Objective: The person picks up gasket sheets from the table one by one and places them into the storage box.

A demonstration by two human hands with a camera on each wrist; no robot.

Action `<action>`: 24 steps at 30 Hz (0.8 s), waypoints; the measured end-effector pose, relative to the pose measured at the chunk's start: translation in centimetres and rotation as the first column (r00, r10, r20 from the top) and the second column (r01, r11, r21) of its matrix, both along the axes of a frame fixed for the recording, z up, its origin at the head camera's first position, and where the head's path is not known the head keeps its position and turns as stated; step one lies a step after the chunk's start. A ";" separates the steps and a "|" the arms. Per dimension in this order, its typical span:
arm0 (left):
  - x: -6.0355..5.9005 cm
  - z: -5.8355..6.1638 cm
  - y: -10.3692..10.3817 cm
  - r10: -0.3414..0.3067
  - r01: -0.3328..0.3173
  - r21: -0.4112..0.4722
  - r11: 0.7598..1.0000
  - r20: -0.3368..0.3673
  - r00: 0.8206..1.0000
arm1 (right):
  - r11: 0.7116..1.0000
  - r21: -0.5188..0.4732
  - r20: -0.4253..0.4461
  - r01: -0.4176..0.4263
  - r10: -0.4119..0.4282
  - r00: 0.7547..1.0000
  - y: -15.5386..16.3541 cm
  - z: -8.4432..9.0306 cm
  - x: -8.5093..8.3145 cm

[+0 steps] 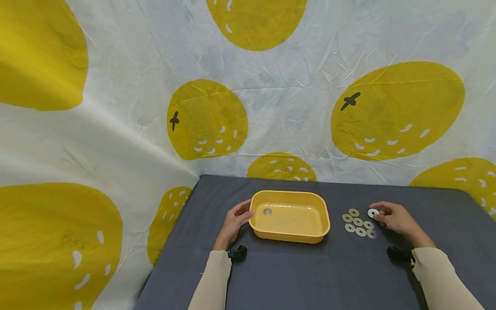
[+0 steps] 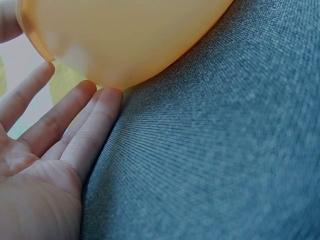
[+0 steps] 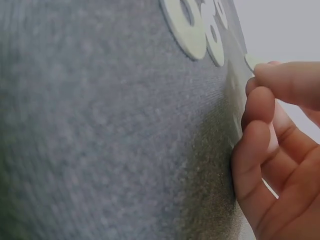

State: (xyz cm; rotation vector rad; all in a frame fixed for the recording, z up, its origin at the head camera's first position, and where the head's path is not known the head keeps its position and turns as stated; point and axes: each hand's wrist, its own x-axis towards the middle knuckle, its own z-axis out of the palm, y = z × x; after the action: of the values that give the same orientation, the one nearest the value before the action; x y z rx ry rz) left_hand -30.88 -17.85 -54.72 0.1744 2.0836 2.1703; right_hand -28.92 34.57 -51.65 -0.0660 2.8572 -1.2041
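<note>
One washer (image 1: 373, 212) is pinched at the fingertips of the right hand (image 1: 395, 218), just above the grey surface (image 1: 310, 275) and beside six more washers (image 1: 358, 222) lying flat in a cluster. Left of them stands a yellow tray (image 1: 321, 215) with a single washer (image 1: 267, 211) inside. The left hand (image 1: 234, 221) rests against the tray's left wall, its grip released, fingers straight.

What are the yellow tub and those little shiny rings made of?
The yellow tub looks like smooth, moulded plastic: rounded corners, a soft sheen, and light glows through its wall in the left wrist view. The little rings look like flat metal washers, pale silver with a dull shine, though the pictures cannot say for sure. The right hand pinches one washer.
</note>
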 end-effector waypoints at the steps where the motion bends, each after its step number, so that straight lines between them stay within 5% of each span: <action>1: 0.0 0.0 0.0 0.000 0.000 0.000 1.000 -0.001 1.000 | 1.000 -0.016 0.004 0.006 -0.006 1.000 0.0 0.1 0.1; 10: 0.0 0.0 0.0 0.002 -0.002 0.004 1.000 -0.004 1.000 | 0.994 -0.110 0.067 0.028 -0.021 0.998 -0.4 0.7 0.3; 24: -0.1 -0.1 0.0 0.006 -0.006 0.000 1.000 -0.001 1.000 | 0.974 -0.220 0.068 -0.054 0.071 0.995 -2.1 1.9 0.3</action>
State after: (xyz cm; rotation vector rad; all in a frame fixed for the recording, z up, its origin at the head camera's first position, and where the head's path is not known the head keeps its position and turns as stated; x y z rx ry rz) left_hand -31.01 -17.84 -54.78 0.1694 2.0871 2.1737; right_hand -28.61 32.44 -49.79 -0.1134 2.6273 -1.4681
